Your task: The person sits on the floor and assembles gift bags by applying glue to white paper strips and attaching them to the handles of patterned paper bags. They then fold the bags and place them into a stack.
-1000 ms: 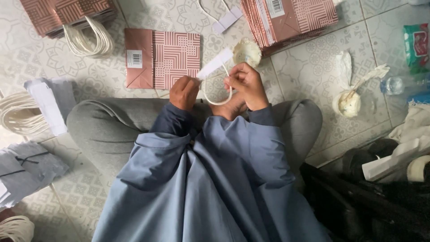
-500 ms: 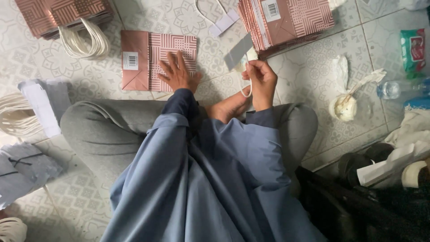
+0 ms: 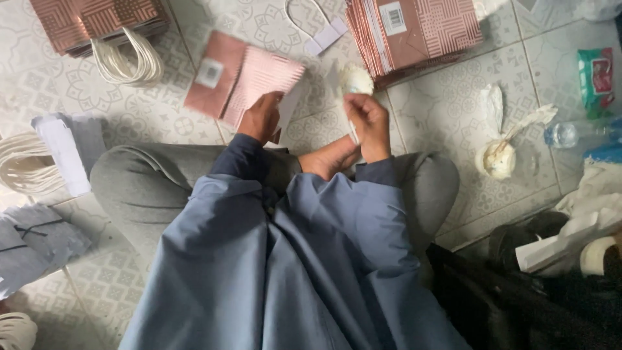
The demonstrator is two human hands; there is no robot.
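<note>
The person sits cross-legged on the tiled floor [image 3: 414,110], blue jacket sleeves and grey trouser knees nearest the camera. The left hand [image 3: 260,118] has its grip clamped on the lower edge of a flat pink paper bag [image 3: 243,81], which is lifted and tilted just above the floor in front of the left knee; the bag is blurred. The right hand [image 3: 367,120] has its grip pinched together on a white handle strip [image 3: 346,97], held upright just beside the bag's right edge; whether strip and bag touch cannot be told. Well to the right, on the floor, lies a white bowl of paste [image 3: 497,159] with a brush stick resting in it. To the left lie bundles of white cord handles [image 3: 26,162] beside white paper strips. Farther off, a single cord handle on a white strip [image 3: 321,32] lies between two stacks: a stack of pink bags [image 3: 421,32] at upper right and a second stack with handles fitted [image 3: 103,23] at upper left.
</note>
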